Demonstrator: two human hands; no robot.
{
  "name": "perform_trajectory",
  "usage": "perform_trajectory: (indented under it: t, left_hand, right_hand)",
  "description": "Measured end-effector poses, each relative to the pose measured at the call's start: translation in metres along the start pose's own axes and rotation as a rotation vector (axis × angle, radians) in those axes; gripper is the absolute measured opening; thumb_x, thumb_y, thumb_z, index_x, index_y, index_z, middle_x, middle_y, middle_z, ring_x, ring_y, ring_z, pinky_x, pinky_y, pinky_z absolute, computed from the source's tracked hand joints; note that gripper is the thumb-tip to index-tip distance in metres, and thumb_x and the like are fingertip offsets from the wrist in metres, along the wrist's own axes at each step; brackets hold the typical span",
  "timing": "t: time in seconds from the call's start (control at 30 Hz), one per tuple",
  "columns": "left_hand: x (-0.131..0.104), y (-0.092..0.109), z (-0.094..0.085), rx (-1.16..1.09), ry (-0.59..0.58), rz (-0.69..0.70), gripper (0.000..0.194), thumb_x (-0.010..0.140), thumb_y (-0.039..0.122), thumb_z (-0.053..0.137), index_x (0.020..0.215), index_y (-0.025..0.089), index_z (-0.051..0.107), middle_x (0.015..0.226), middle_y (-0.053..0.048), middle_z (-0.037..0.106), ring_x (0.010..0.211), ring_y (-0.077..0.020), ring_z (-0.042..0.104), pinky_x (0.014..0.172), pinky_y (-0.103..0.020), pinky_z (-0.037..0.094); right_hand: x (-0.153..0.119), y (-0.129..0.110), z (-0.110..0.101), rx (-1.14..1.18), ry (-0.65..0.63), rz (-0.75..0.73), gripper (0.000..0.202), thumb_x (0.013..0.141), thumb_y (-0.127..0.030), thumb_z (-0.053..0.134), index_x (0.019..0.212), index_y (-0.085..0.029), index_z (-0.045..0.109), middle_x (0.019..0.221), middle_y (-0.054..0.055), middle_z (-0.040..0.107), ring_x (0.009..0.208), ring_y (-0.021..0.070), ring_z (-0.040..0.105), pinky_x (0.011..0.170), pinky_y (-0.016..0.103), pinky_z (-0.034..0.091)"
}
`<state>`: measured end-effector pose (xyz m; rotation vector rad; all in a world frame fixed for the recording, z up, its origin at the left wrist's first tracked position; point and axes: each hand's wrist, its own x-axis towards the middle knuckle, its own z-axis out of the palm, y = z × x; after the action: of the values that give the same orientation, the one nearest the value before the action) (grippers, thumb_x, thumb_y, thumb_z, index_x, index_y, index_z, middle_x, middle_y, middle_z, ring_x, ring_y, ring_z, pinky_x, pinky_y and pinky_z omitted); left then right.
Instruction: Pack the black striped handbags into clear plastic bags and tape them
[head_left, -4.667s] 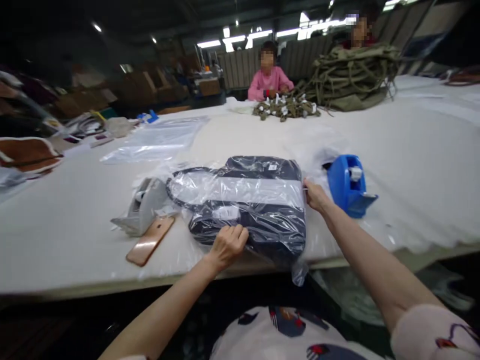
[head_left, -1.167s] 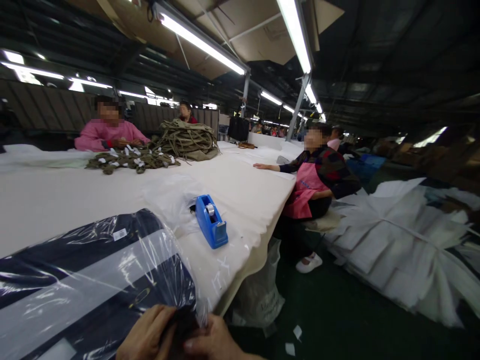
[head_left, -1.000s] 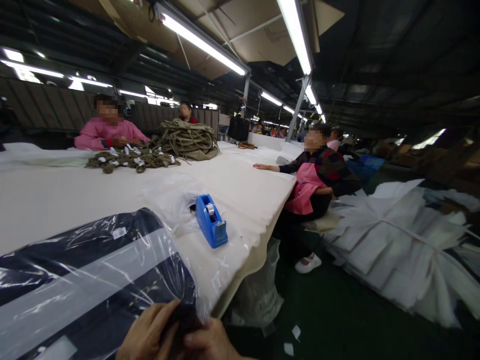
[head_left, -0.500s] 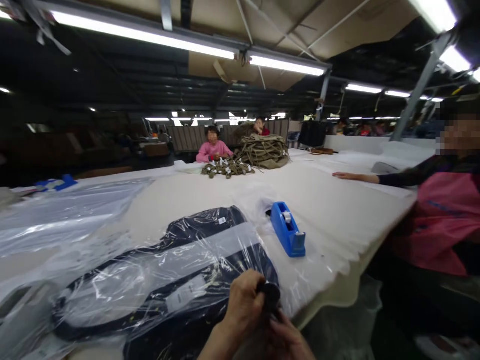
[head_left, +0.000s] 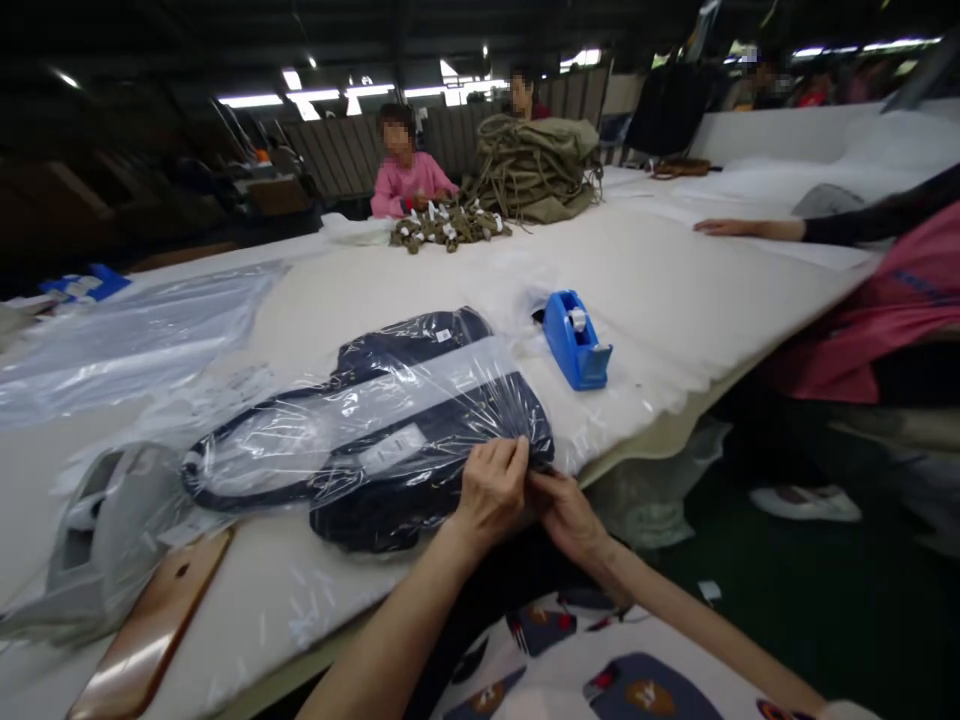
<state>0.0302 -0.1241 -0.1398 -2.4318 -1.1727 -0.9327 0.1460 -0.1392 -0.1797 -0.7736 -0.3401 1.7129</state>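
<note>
A dark navy fabric item with a long strap loop, likely a bag, lies in a clear plastic bag [head_left: 405, 400] on the table. A white label [head_left: 394, 448] shows through the plastic. My left hand [head_left: 493, 487] is closed on the near right end of the plastic bag, knuckles up. Just beside it, my right hand [head_left: 568, 515] pinches the same end at the table edge. The fingertips of both hands are partly hidden. A blue tape dispenser [head_left: 574, 345] stands beyond my hands, slightly to the right.
A grey tape dispenser [head_left: 112, 540] and a gold phone [head_left: 154, 625] lie at the left. Plastic sheets [head_left: 142, 335] cover the far left. Khaki fabric [head_left: 532, 165] is piled at the back near a person in pink [head_left: 412, 180]. Another person's hand [head_left: 727, 228] rests at right.
The view has tilted down, so the table sits higher and the grey dispenser and phone show. My hands keep hold of the plastic bag's end, and the right hand is now clearer.
</note>
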Motion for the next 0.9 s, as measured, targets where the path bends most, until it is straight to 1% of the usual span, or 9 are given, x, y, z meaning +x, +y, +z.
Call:
perform_trajectory:
  t: [0.13, 0.27, 0.33, 0.43, 0.57, 0.63, 0.77, 0.83, 0.9]
  left_hand:
    - [-0.015, 0.0, 0.0, -0.006, -0.004, 0.053, 0.04, 0.085, 0.012, 0.039, 0.124, 0.007, 0.047, 0.101, -0.015, 0.061, 0.097, -0.0244, 0.054, 0.078, -0.037, 0.043]
    - [-0.02, 0.005, -0.002, 0.039, 0.007, 0.057, 0.041, 0.084, 0.01, 0.038, 0.124, 0.003, 0.047, 0.106, -0.017, 0.061, 0.099, -0.0264, 0.054, 0.081, -0.04, 0.045]
    - [-0.021, 0.01, -0.002, 0.067, 0.003, 0.046, 0.041, 0.084, 0.011, 0.037, 0.122, 0.002, 0.05, 0.107, -0.018, 0.061, 0.099, -0.0265, 0.055, 0.083, -0.04, 0.046]
    - [-0.026, 0.016, 0.006, 0.114, 0.052, 0.061, 0.04, 0.083, 0.011, 0.033, 0.114, 0.001, 0.055, 0.103, -0.02, 0.063, 0.098, -0.0267, 0.057, 0.083, -0.041, 0.047]
    - [-0.034, 0.012, 0.029, 0.197, 0.249, 0.135, 0.038, 0.079, 0.009, 0.033, 0.103, 0.002, 0.061, 0.091, -0.019, 0.066, 0.088, -0.026, 0.061, 0.076, -0.037, 0.05]
    - [-0.035, 0.008, 0.033, 0.153, 0.296, 0.135, 0.035, 0.078, 0.009, 0.037, 0.104, 0.002, 0.06, 0.087, -0.018, 0.066, 0.084, -0.0242, 0.062, 0.071, -0.034, 0.051]
    - [-0.025, 0.001, 0.018, -0.17, 0.112, -0.059, 0.035, 0.083, 0.014, 0.038, 0.113, 0.006, 0.054, 0.086, -0.014, 0.065, 0.076, -0.0191, 0.06, 0.064, -0.03, 0.051]
    - [-0.015, -0.003, 0.004, -0.22, 0.006, -0.151, 0.034, 0.084, 0.017, 0.044, 0.115, 0.009, 0.053, 0.09, -0.012, 0.065, 0.081, -0.0199, 0.059, 0.07, -0.033, 0.051]
    - [-0.006, -0.009, -0.01, -0.185, -0.105, -0.159, 0.038, 0.081, 0.021, 0.053, 0.118, 0.013, 0.052, 0.097, -0.01, 0.064, 0.091, -0.0228, 0.058, 0.078, -0.039, 0.049]
  right_hand:
    - [-0.005, -0.002, 0.003, 0.03, -0.015, -0.019, 0.027, 0.055, -0.015, 0.075, 0.081, -0.021, 0.071, 0.074, 0.0, 0.068, 0.077, 0.0178, 0.06, 0.075, 0.032, 0.048]
    - [-0.016, -0.011, 0.01, 0.059, -0.109, -0.029, 0.039, 0.051, -0.01, 0.071, 0.088, -0.02, 0.07, 0.084, 0.002, 0.07, 0.093, 0.0221, 0.059, 0.082, 0.033, 0.047]
    - [-0.021, -0.013, 0.013, 0.066, -0.13, -0.003, 0.033, 0.055, -0.014, 0.073, 0.088, -0.02, 0.07, 0.088, 0.003, 0.069, 0.096, 0.0226, 0.059, 0.083, 0.034, 0.047]
    - [-0.016, -0.008, 0.012, 0.06, -0.064, 0.083, 0.024, 0.06, -0.028, 0.078, 0.08, -0.018, 0.071, 0.083, 0.005, 0.069, 0.092, 0.0231, 0.061, 0.079, 0.034, 0.049]
    - [0.005, 0.002, 0.007, 0.073, 0.09, 0.17, 0.034, 0.044, -0.034, 0.087, 0.07, -0.019, 0.071, 0.07, 0.002, 0.068, 0.08, 0.0215, 0.063, 0.069, 0.031, 0.052]
    - [0.012, 0.004, 0.005, 0.081, 0.152, 0.187, 0.039, 0.038, -0.033, 0.088, 0.071, -0.02, 0.071, 0.066, -0.001, 0.067, 0.072, 0.0193, 0.063, 0.063, 0.028, 0.052]
    - [0.013, 0.0, 0.007, 0.059, 0.142, 0.192, 0.035, 0.048, -0.036, 0.085, 0.074, -0.019, 0.07, 0.068, -0.001, 0.068, 0.06, 0.0154, 0.061, 0.055, 0.026, 0.049]
    - [0.01, -0.005, 0.01, 0.06, 0.091, 0.157, 0.033, 0.056, -0.037, 0.082, 0.08, -0.018, 0.07, 0.071, 0.0, 0.068, 0.059, 0.0143, 0.06, 0.058, 0.026, 0.049]
    - [0.006, -0.012, 0.014, 0.049, 0.034, 0.096, 0.034, 0.06, -0.039, 0.079, 0.086, -0.018, 0.069, 0.075, 0.0, 0.069, 0.064, 0.0153, 0.061, 0.063, 0.028, 0.049]
